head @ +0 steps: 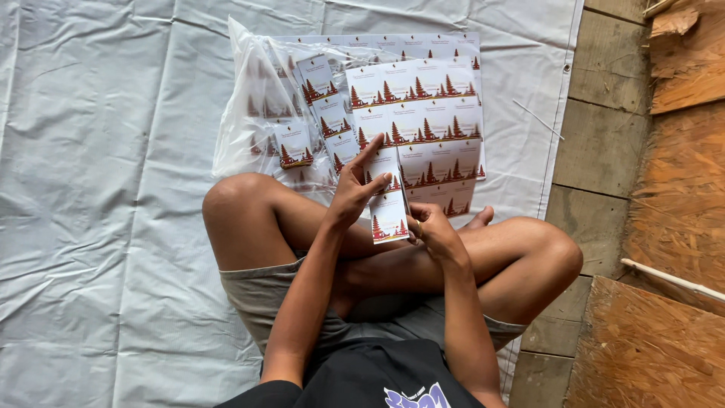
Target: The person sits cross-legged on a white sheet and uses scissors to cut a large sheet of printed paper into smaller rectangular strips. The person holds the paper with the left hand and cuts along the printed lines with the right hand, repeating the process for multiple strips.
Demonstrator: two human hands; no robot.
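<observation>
I sit cross-legged on a white tarp [106,189]. My left hand [353,189] and my right hand [434,230] both hold a strip of white printed labels [388,208] with red tree-like motifs, above my crossed legs. The left fingers press the upper part of the strip; the right hand pinches its lower right edge. Just beyond my knees lie larger sheets of the same labels [427,113], spread flat in rows.
A clear plastic bag [260,113] with several loose label strips lies left of the sheets. Wooden planks [600,136] border the tarp on the right, with chipboard panels [680,189] beyond. A thin white rod [672,279] rests on the chipboard.
</observation>
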